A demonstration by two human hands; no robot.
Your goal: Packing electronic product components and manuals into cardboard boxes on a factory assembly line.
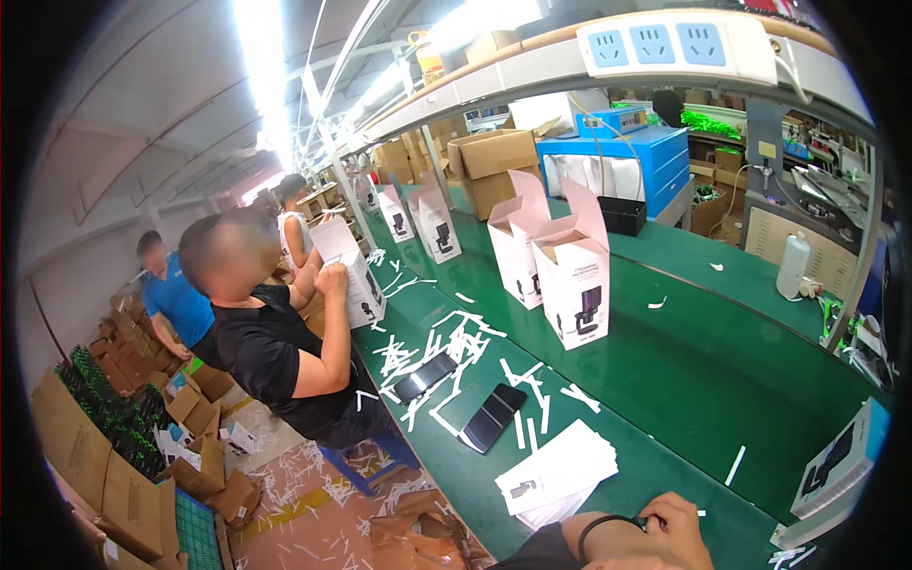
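Note:
My left hand [679, 524] rests low at the table's front edge, a black band round its wrist. Its fingers are curled in, and whatever they may hold is hidden. Just left of it lies a stack of white printed sheets [556, 475], slightly fanned. Farther left, two dark phones [493, 418] lie among loose white paper strips [465, 347]. An open white printed carton [573, 285] stands upright beyond them, flaps raised, with another [518, 242] close behind it. At the right rim is a white and blue box [841, 465]. My right hand is out of view.
A co-worker in black [285, 351] sits at left, both hands at an open white carton [356, 285]. More cartons [435, 228] stand farther along the green table [684, 380]. A shelf with a socket strip [674, 46] hangs above. Brown boxes [114, 475] crowd the floor.

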